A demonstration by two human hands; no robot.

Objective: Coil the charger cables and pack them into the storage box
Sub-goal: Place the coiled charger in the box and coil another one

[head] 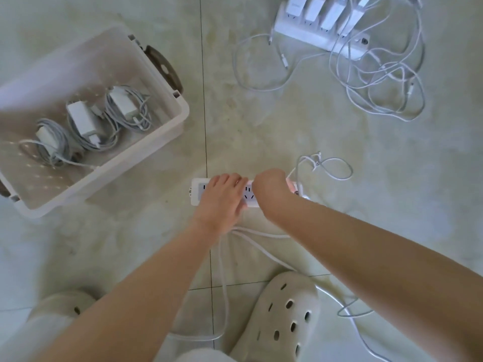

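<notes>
A white power strip (200, 192) lies on the tiled floor in front of me. My left hand (223, 195) presses flat on its left half with the fingers straight. My right hand (270, 190) is curled in a fist over the strip's right part, gripping a charger that it hides. A thin white cable (332, 168) loops on the floor just beyond that hand. The clear storage box (167, 131) stands at the left and holds three coiled white chargers (83, 124).
A second power strip (313, 35) with several white chargers plugged in lies at the top right, its loose cables (379, 82) tangled over the floor. The near strip's thick cord (224, 283) runs back between my two beige clogs (282, 317).
</notes>
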